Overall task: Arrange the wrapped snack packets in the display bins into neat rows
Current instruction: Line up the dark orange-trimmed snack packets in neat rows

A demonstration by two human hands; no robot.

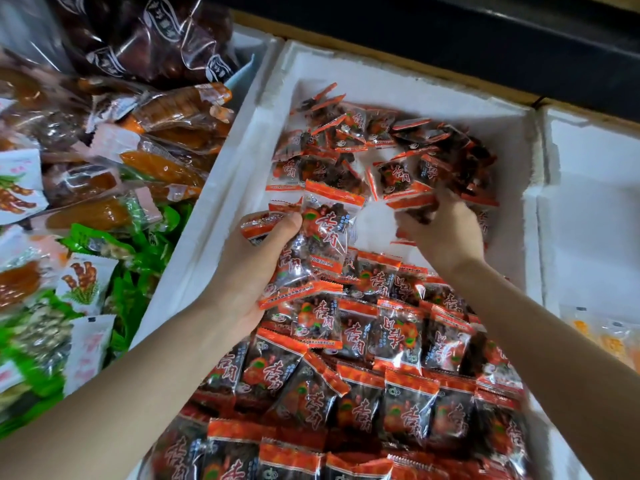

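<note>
A stack of snack packets [318, 244] is gripped in the left hand [249, 268], thumb curled over its top. Just right of it, a packet [410, 199] at the edge of the loose pile [363, 143] is pinched by the right hand [446, 233]. Beneath both wrists, neat rows [381, 393] are laid in the foam bin [242, 140]

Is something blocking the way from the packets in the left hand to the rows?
Nothing visible does. The left hand holds its stack just over the farthest row, and nothing shows between them. The right hand grips loose packets farther back, off to the side.
</note>
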